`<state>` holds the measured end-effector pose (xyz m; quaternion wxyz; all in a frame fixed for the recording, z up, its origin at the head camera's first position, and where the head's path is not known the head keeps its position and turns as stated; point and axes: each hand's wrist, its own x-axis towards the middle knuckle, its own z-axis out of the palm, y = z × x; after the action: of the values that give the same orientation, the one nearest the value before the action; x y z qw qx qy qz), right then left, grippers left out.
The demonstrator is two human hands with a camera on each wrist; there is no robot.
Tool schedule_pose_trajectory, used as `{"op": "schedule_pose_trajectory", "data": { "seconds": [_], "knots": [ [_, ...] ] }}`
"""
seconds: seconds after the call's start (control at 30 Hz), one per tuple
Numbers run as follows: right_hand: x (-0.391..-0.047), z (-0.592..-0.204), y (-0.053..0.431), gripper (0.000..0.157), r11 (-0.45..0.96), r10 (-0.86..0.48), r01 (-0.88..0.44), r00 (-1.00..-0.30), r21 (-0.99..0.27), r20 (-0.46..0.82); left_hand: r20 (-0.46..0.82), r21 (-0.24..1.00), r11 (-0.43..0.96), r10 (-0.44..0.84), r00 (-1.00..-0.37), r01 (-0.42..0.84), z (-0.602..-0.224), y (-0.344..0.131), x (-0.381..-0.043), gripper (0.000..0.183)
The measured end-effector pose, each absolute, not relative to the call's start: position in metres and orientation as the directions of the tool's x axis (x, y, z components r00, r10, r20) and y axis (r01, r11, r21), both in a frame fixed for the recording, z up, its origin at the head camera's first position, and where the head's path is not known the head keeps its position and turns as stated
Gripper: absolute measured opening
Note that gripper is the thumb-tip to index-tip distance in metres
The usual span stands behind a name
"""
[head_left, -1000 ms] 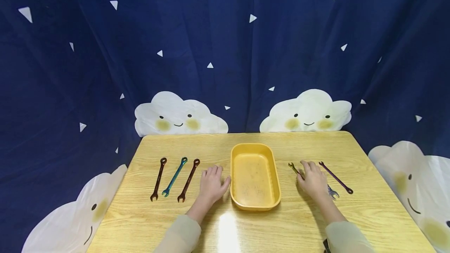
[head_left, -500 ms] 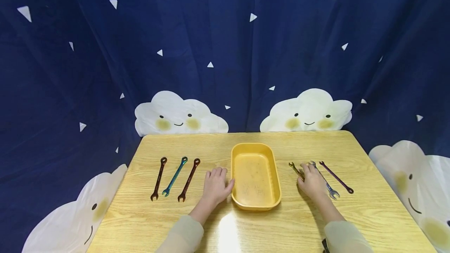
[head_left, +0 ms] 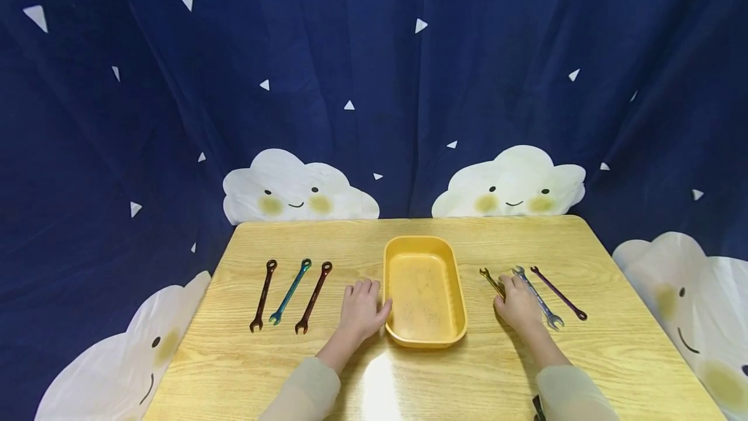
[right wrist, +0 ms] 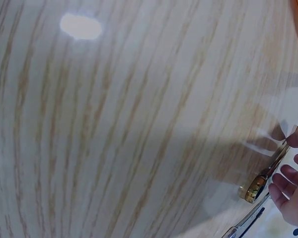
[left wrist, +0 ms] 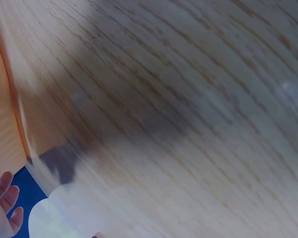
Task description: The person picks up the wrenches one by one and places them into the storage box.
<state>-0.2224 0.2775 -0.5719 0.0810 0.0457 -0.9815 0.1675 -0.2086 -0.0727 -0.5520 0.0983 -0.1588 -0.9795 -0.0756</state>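
My right hand [head_left: 520,304] lies over a gold combination wrench [head_left: 492,282], its open end showing past the fingers. In the right wrist view, thumb and fingers pinch this gold wrench [right wrist: 256,189] along its shank, ring end showing below them. Just right of that hand lie a silver-blue wrench [head_left: 539,299] and a thin purple wrench [head_left: 558,293]. My left hand [head_left: 359,309] is beside a yellow plastic bin [head_left: 425,345], with its thumb at the left rim and its fingers loosely extended. Nothing shows inside the bin.
On the table's left side lie a dark red wrench [head_left: 264,296], a teal wrench [head_left: 290,293] and another dark red wrench [head_left: 313,297], roughly parallel. Behind the wooden table [head_left: 350,236] hangs a navy curtain [head_left: 386,83] with clouds.
My left hand has shifted slightly right, bringing its thumb to the bin's rim. My right hand has drawn a little left, closing in on the gold wrench and uncovering the silver-blue one.
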Motion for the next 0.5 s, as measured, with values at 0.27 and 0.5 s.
{"op": "schedule_pose_trajectory", "data": {
  "seconds": [0.27,0.5],
  "knots": [
    [-0.2233,-0.5717,0.2762,0.042,0.939,-0.062,-0.105,-0.988,-0.327,0.141,0.211,0.137,0.935,0.295,-0.932,0.327,-0.5528,-0.0719,-0.2088,0.048],
    [-0.2256,-0.5712,0.2744,0.036,0.938,-0.052,-0.09,-0.992,-0.336,0.118,0.19,0.131,0.932,0.311,-0.931,0.338,-0.553,-0.0713,-0.2098,0.046]
  ]
}}
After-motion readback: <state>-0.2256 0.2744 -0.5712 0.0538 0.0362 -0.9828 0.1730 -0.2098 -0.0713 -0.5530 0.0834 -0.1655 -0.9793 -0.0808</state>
